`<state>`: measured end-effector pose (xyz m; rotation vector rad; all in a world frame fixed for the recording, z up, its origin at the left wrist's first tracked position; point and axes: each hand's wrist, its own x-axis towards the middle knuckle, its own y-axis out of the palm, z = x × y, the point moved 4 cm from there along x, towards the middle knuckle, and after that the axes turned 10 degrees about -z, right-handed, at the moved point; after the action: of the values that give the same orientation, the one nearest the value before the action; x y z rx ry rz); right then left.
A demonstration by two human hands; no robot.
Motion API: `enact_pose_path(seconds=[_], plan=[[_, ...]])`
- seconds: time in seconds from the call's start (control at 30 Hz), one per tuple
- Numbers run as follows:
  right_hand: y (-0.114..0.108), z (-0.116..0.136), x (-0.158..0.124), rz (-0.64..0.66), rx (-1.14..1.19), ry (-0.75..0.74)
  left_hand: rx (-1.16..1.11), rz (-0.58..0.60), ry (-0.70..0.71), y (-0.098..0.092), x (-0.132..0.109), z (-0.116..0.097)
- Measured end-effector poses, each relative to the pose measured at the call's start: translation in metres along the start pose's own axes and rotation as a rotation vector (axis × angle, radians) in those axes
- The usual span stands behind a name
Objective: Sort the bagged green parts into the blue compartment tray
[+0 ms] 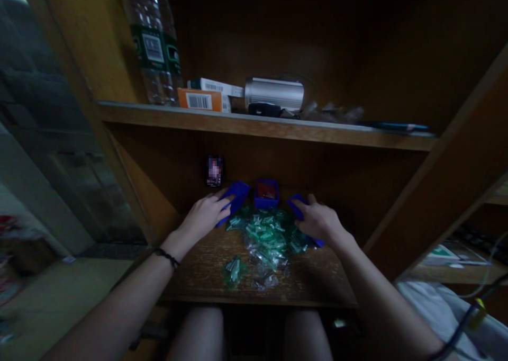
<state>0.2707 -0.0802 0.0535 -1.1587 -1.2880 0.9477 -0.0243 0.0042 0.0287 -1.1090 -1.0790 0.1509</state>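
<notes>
From the head view, you have a blue box under each hand, one on either side of a heap of green wrapped pieces [266,235] at the centre of the frame. Your left hand [207,211] is left of centre, its fingers closed on the left blue box [237,193], which sits at a slant. Your right hand [319,220], right of centre, has its fingers closed on the right blue box [293,210]; your hand hides much of that one, so you cannot tell exactly how it is turned. Held this way, the two boxes bracket the heap and leave the middle unobstructed.

Between them, just beyond the heap, a middle blue box [266,203] with reddish contents [265,190] stands untouched, within easy reach of either hand. One green cluster [234,271] lies apart, lower centre, on the wooden counter [190,279], beside some clear plastic [265,280] on your side of the heap.

Your phone [214,170] is propped upright left of centre, probably so you can see its screen over your hands. The bottle [154,48], upper left, and the silver cylinder [274,92], upper centre, are on the shelf [270,128], well off your working space.
</notes>
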Motion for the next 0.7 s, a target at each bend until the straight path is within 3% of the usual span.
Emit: enact_pose_path(seconds=[0.5,0.6,0.7], plan=[[0.006,0.015,-0.008,-0.042,0.074,-0.214,-0.083,-0.040,0.217,-0.022,-0.036,-0.005],[0.006,0.005,-0.005,-0.054,0.098,-0.151,-0.100,-0.108,0.139,-0.030,-0.032,0.004],[0.010,-0.020,0.004,-0.037,0.158,-0.031,-0.122,-0.236,-0.080,-0.034,-0.025,0.018]])
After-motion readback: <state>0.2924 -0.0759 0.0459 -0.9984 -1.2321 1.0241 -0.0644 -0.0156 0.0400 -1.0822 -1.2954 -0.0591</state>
